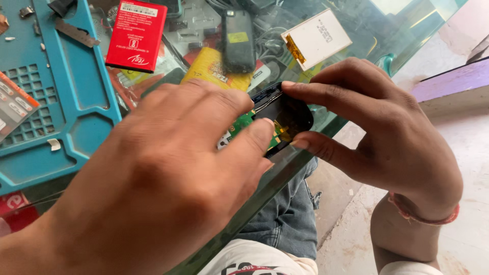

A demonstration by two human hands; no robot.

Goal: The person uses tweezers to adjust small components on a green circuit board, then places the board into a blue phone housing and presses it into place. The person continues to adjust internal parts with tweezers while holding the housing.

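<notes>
Both hands meet over the near edge of a glass counter (351, 30), with a small black phone (285, 116) caught between them. The phone is opened up: a strip of green circuit board (243, 122) shows along its left side, and a bit of gold-coloured flex lies near its middle. The right hand (379, 125) comes in from the right and pinches the phone's right end, forefinger along the far edge and thumb pressed to the near edge, so this hand is narrowly closed on the phone. The left hand (168, 173) fills the near left of the view, back of the hand up, fingers curled down over the phone's left end; its thumb tip rests on the board side and its forefinger arches over the far edge, so it too grips the phone, though the fingertips underneath are hidden. The phone sits at the counter's edge, just between the two hands and tilted a little. Further off on the counter, a red battery (136, 34) lies on the far left beside a blue plastic tray (76, 91), a dark phone body (238, 40) stands behind a yellow battery (210, 69), and a white screen panel (317, 38) with a gold ribbon lies to the far right. Below the counter, blue jeans (288, 214) and a pale floor (458, 168) show.
</notes>
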